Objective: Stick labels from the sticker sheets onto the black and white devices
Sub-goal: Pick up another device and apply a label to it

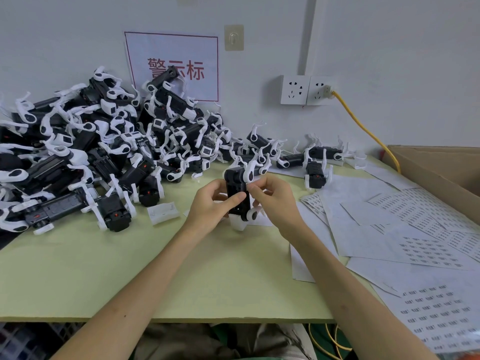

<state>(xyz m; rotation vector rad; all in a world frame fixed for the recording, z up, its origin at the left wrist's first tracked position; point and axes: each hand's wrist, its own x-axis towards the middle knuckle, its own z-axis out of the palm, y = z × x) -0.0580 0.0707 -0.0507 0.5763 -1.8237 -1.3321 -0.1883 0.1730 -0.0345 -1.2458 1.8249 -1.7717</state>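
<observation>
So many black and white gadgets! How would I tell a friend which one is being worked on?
Start at the pale green table, then look right of the heap of black and white devices by the wall. One black and white device is held upright between the left hand and the right hand; all the others lie loose, untouched.

Head-worn view, forward and down (wide-angle), close over table (78,268).
</observation>
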